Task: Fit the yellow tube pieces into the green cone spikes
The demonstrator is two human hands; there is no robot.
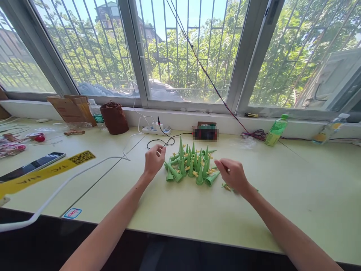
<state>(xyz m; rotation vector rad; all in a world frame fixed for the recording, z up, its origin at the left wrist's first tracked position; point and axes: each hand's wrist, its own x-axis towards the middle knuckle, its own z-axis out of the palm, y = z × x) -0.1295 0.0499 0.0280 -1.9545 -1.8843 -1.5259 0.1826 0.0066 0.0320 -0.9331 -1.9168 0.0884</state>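
Many green cones (pixel 191 165) with small yellow pieces among them form a cluster on the pale table; several stand upright and others lie on their sides. My left hand (pixel 154 160) is raised at the cluster's left edge, its fingers curled and the thumb close to them. Over the table at the right edge, my right hand (pixel 231 174) is closed, and whatever it might hold is hidden. A few small yellow and green pieces (pixel 226 186) lie beneath and beside my right hand.
Behind the cones are a power strip (pixel 156 130), a black cable and a small dark box (pixel 205 132). A brown pouch (pixel 114 117) and cardboard box (pixel 73 109) stand back left. Bottles (pixel 277 130) stand back right. A white cable (pixel 70 177) and yellow tag (pixel 47 171) cross the left.
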